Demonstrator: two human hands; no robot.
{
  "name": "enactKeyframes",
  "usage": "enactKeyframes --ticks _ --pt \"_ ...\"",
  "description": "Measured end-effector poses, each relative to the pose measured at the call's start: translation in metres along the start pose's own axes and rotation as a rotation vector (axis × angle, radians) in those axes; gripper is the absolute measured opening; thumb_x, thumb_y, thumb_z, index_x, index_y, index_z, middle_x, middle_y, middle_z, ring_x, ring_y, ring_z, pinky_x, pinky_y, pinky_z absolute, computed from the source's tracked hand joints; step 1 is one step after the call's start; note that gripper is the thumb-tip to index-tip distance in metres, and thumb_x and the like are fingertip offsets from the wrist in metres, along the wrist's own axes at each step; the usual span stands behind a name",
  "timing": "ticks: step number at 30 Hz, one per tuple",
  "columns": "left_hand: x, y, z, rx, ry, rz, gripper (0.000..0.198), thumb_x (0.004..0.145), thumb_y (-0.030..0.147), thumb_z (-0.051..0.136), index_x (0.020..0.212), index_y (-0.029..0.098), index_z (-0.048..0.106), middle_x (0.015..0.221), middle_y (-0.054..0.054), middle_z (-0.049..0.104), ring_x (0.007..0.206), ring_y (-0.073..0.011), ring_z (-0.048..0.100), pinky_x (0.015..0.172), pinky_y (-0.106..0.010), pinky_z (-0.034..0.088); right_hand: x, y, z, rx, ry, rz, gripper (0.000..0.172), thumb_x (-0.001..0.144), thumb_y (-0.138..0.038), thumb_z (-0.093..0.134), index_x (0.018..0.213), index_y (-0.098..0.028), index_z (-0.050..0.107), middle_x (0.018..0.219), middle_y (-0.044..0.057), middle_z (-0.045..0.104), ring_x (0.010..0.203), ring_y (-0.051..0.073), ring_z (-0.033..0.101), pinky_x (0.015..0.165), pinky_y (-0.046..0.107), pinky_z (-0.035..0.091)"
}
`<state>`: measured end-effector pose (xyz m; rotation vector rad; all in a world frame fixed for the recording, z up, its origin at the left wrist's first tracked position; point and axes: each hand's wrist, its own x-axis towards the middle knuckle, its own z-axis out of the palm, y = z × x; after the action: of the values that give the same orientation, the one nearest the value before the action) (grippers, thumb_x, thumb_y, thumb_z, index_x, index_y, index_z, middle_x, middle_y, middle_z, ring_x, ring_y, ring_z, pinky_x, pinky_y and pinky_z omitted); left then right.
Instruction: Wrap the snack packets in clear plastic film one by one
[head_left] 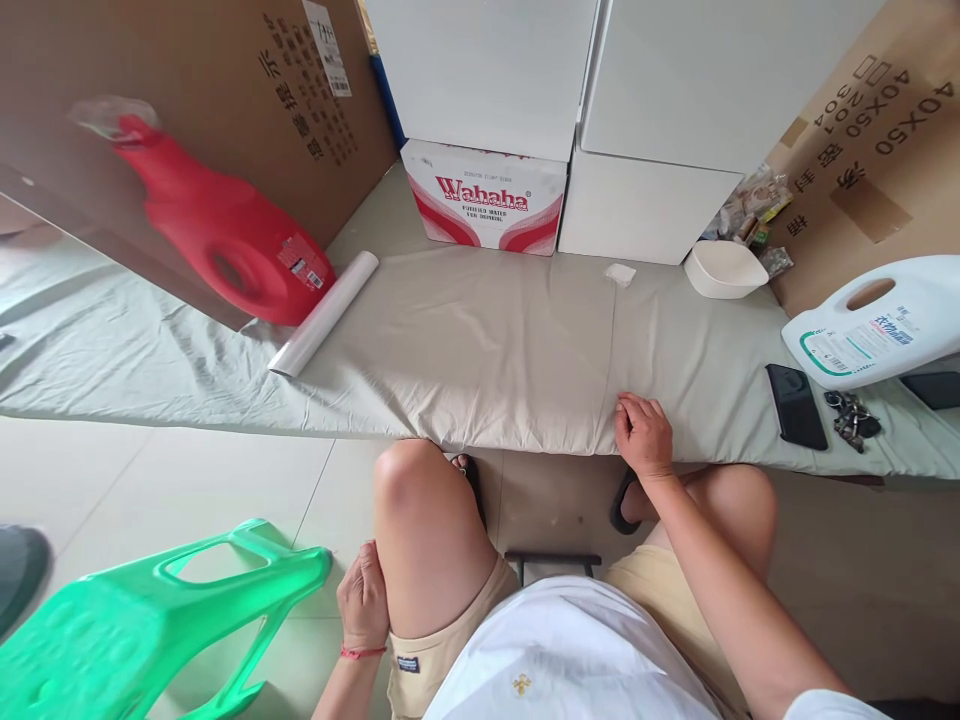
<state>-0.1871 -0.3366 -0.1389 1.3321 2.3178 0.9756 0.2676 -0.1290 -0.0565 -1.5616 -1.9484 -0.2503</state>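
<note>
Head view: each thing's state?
Left hand: fingers curled, beside leg.
Right hand: fingers curled, on cloth.
Red bottle: clear plastic over top.
White roll: lying, wound up.
Wahaha box: upright.
White bowl: upright, uncovered.
Black phone: lying flat.
Keys: bunched together.
Green stool: unoccupied.
White bottle: top out of frame.

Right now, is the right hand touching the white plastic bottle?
No, the right hand rests on the pale fabric cover, clearly apart from the bottle.
</note>
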Motion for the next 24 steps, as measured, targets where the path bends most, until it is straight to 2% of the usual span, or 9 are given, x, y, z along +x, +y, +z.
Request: enactKeyframes --ticks 2,5,8,12,14,18,20,22,24 --pt "0.000 0.013 -0.004 -0.066 0.042 -0.026 0.050 0.104 0.055 0.032 0.093 0.022 0.069 0.089 -0.007 0.075 0.082 -0.0241 0.068 0.074 -0.037 0.053 0.000 0.000 0.000 0.005 -0.006 0.009 0.025 0.102 -0.019 0.050 0.100 -0.019 0.075 0.111 0.011 0.080 0.097 0.027 0.068 0.089 0.042 0.056" --pt "0.005 0.031 -0.007 -0.175 0.103 -0.016 0.051 0.105 0.055 0.034 0.120 0.021 0.069 0.128 -0.012 0.071 0.118 -0.0281 0.064 0.104 -0.044 0.049 0.000 0.000 0.000 0.017 -0.023 0.024 0.027 0.102 -0.019 0.049 0.101 -0.019 0.076 0.112 0.012 0.080 0.097 0.027 0.069 0.091 0.043 0.056" --pt "0.011 0.037 -0.004 -0.237 0.064 -0.070 0.058 0.105 0.058 0.030 0.130 0.020 0.067 0.136 -0.013 0.067 0.131 -0.0297 0.058 0.115 -0.047 0.043 -0.001 0.000 0.001 0.026 -0.036 0.044 0.029 0.102 -0.019 0.048 0.103 -0.019 0.077 0.113 0.012 0.080 0.098 0.027 0.070 0.092 0.044 0.057" --pt "0.014 0.031 0.002 -0.240 0.030 -0.152 0.061 0.104 0.057 0.027 0.128 0.018 0.067 0.132 -0.014 0.069 0.131 -0.0312 0.059 0.115 -0.050 0.043 -0.002 0.000 0.001 0.015 -0.022 0.046 0.028 0.102 -0.020 0.048 0.103 -0.019 0.076 0.112 0.012 0.080 0.098 0.026 0.070 0.091 0.042 0.057" --pt "0.012 0.027 0.003 -0.231 0.050 -0.189 0.058 0.103 0.055 0.028 0.119 0.018 0.070 0.126 -0.014 0.071 0.124 -0.0312 0.062 0.106 -0.048 0.049 -0.002 0.000 0.002 0.012 -0.006 0.042 0.028 0.102 -0.020 0.048 0.102 -0.019 0.076 0.112 0.012 0.080 0.097 0.026 0.071 0.090 0.042 0.057" --pt "0.006 0.023 0.003 -0.183 0.033 -0.274 0.051 0.100 0.052 0.029 0.087 0.021 0.067 0.086 -0.009 0.073 0.086 -0.0268 0.067 0.075 -0.039 0.053 -0.003 0.000 0.003 0.021 -0.004 0.038 0.028 0.102 -0.020 0.048 0.102 -0.019 0.076 0.112 0.011 0.080 0.097 0.027 0.070 0.090 0.042 0.057" --pt "0.004 0.023 0.002 -0.152 0.030 -0.249 0.049 0.099 0.054 0.031 0.080 0.022 0.064 0.071 -0.006 0.068 0.072 -0.0249 0.063 0.068 -0.038 0.051 -0.002 0.000 0.003 0.022 -0.005 0.037 0.029 0.102 -0.020 0.048 0.103 -0.018 0.076 0.112 0.012 0.080 0.098 0.027 0.070 0.090 0.042 0.057" --pt "0.004 0.027 0.000 -0.150 0.086 -0.177 0.047 0.100 0.055 0.034 0.088 0.022 0.066 0.081 -0.007 0.071 0.075 -0.0245 0.064 0.073 -0.039 0.052 -0.002 0.000 0.003 0.023 -0.009 0.038 0.029 0.102 -0.020 0.047 0.103 -0.018 0.076 0.112 0.012 0.080 0.098 0.027 0.070 0.091 0.042 0.057" --pt "0.006 0.034 -0.001 -0.162 0.146 -0.083 0.048 0.101 0.055 0.035 0.106 0.021 0.068 0.108 -0.010 0.073 0.097 -0.0265 0.067 0.090 -0.042 0.053 -0.002 0.000 0.003 0.025 -0.020 0.045 0.029 0.102 -0.020 0.047 0.104 -0.019 0.076 0.113 0.012 0.080 0.099 0.027 0.070 0.092 0.043 0.057"
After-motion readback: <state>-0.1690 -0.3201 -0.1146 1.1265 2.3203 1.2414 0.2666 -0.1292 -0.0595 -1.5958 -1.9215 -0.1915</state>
